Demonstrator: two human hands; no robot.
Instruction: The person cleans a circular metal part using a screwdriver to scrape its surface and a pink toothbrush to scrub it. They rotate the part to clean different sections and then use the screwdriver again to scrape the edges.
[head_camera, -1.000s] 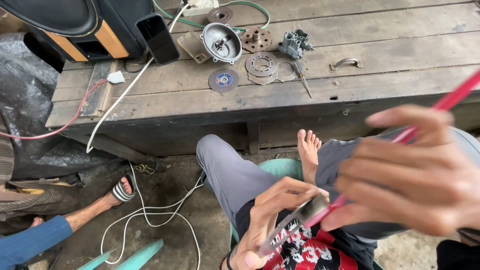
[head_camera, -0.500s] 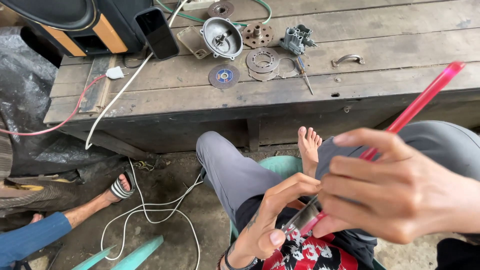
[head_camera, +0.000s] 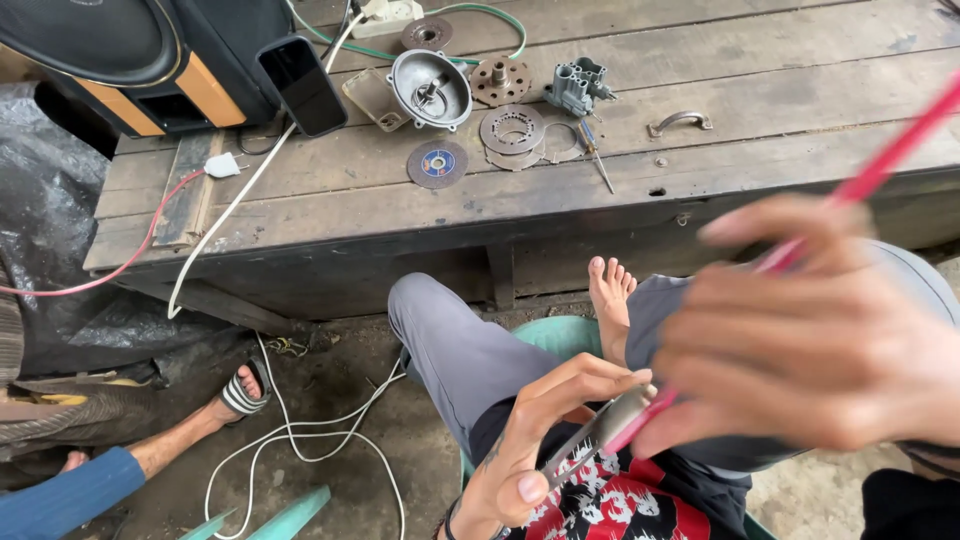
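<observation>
My left hand grips a thin flat metal piece over my lap, fingers curled around it. Close to the camera and blurred, my right hand holds a long red stick-like tool whose lower tip meets the metal piece. On the wooden bench ahead lie a round metal housing, several flat metal discs, a small grey cast part, a screwdriver and a metal handle.
A black speaker cabinet and a dark phone stand at the bench's left. White and red cables trail off the bench to the dirt floor. Another person's sandalled foot and blue sleeve are at lower left.
My right hand has shifted right and slightly up with the red tool, and the view has tilted a little. My left hand keeps hold of the metal piece.
</observation>
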